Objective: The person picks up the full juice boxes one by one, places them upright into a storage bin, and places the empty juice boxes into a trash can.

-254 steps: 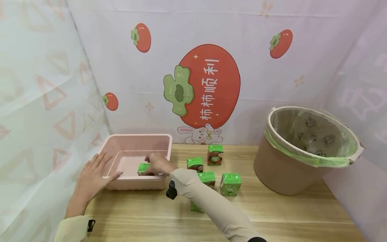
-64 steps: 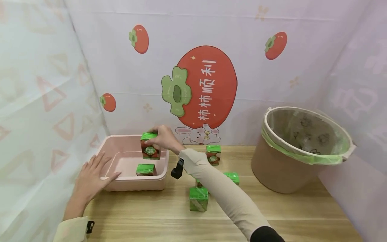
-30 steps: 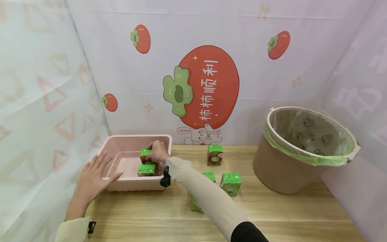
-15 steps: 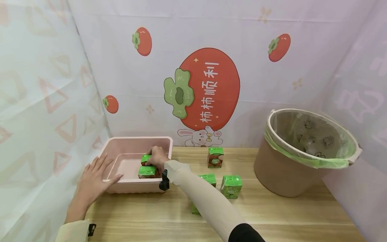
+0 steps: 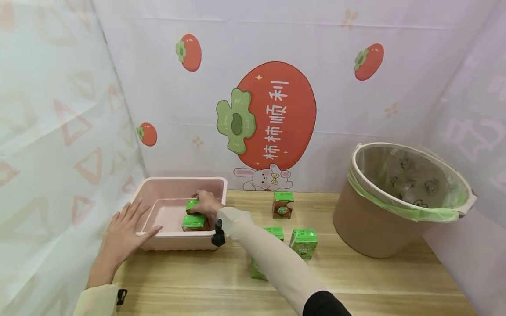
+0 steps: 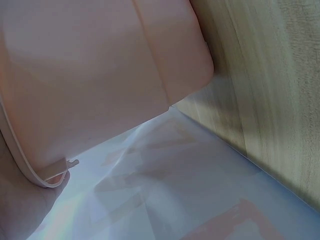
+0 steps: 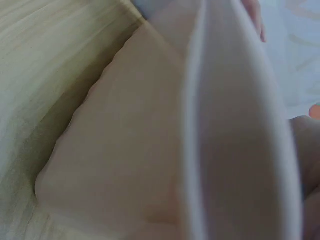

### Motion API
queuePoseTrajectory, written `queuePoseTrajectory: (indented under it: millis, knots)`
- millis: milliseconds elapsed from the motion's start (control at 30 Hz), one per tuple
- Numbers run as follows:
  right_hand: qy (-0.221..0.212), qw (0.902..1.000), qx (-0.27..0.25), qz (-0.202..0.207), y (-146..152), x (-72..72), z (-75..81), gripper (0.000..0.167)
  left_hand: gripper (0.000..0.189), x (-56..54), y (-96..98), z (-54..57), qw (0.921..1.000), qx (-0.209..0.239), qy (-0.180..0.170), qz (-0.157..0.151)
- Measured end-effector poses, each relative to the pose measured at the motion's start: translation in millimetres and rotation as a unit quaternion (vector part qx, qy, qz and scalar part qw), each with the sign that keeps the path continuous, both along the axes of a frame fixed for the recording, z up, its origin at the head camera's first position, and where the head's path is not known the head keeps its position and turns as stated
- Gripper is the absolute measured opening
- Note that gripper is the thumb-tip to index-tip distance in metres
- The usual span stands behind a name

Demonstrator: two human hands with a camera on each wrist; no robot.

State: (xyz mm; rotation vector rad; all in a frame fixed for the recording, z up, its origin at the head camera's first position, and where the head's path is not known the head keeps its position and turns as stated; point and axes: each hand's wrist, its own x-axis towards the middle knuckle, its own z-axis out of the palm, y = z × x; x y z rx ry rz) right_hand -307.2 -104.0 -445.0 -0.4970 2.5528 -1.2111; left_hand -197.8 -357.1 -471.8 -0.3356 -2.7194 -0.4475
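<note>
Inside the pink plastic bin (image 5: 178,242), my right hand (image 5: 206,204) pinches a small green-topped box (image 5: 192,206), thumb and fingers at its right end. Right in front of it, toward the bin's front wall, lies another box (image 5: 193,223) of the same sort. My left hand (image 5: 122,230) rests with spread, straight fingers on the bin's left front rim. The left wrist view is filled mostly by the bin's outer wall (image 6: 85,75). From the right wrist, the bin's near wall (image 7: 120,140) hides the boxes, and only part of my hand (image 7: 307,150) shows past the rim.
Several more boxes stand on the wooden table (image 5: 189,285): a red-fronted box (image 5: 283,205) at the back, a green box (image 5: 304,243) nearer, and others partly behind my right forearm. A large lined bucket (image 5: 379,224) stands at the right. Printed cloth walls enclose the table.
My right hand has brought a second box from the table over the bin and lowered it behind the first one. Over the last second it has barely moved. The left hand has stayed put.
</note>
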Motion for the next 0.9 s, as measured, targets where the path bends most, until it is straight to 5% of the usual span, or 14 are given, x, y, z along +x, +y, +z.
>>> queuePoseTrajectory:
  millis: [333,667,900]
  knots:
    - [0.032,0.9992,-0.018,0.019,14.9,4.6,21.6,0.047,0.08,-3.5,-2.5,-0.9,1.0,-0.002,-0.003,0.0]
    - [0.064,0.9925,-0.046,0.094,57.3,11.7,44.3,0.046,0.078,-4.2,-1.8,-1.9,1.0,0.001,0.003,-0.002]
    - [0.081,0.9903,-0.05,0.102,81.9,14.3,49.5,0.043,0.079,-3.1,-0.9,-1.1,1.0,0.004,0.0,0.002]
